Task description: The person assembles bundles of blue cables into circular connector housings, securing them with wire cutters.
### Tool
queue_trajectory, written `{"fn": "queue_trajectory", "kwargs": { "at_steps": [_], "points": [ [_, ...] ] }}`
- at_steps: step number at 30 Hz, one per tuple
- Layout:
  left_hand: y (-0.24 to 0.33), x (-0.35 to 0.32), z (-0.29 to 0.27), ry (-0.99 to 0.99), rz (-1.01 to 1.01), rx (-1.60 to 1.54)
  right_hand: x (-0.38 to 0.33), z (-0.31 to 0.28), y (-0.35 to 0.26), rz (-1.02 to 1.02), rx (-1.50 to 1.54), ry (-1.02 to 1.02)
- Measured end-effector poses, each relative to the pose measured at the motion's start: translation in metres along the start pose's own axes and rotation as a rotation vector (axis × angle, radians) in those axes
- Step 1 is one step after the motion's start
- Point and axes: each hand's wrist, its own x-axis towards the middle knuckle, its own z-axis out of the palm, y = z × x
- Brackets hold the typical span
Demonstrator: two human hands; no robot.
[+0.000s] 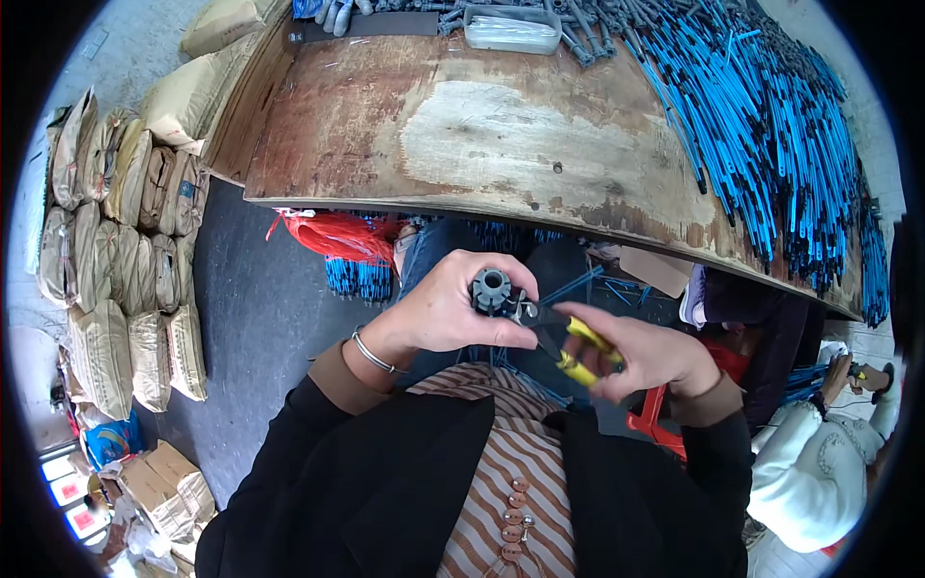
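Gripping yellow-handled pliers (pixel 578 371) in right hand (pixel 657 354), apparently working at small metal piece (pixel 526 313) beside grey ribbed fitting (pixel 488 301), probably needing steady bracing next, grasping fitting in left hand (pixel 448 313) off near edge of worktop (pixel 462 135), pointing its open end up toward view, long axis seemingly along line of sight.

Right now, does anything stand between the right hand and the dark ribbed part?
Yes: the yellow-handled pliers held in the right hand, and a small shiny metal piece beside the dark ribbed part, which the left hand holds. Whether the pliers touch the metal is unclear.
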Motion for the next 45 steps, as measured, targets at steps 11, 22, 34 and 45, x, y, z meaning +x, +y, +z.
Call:
{"fn": "queue_trajectory", "kwargs": {
  "at_steps": [11,22,34,45],
  "points": [
    [0.000,0.006,-0.005,-0.099,0.040,0.009,-0.008,-0.003,0.000,0.416,0.821,-0.329],
    [0.001,0.005,-0.003,-0.069,0.054,0.053,-0.023,-0.014,-0.012,-0.158,-0.407,0.081],
    [0.007,0.001,0.008,0.087,-0.057,0.044,-0.026,0.000,-0.027,0.028,-0.443,0.176],
    [0.006,0.001,0.009,0.026,-0.008,0.066,-0.037,-0.003,-0.038,-0.088,-0.620,0.123]
  ]
}}
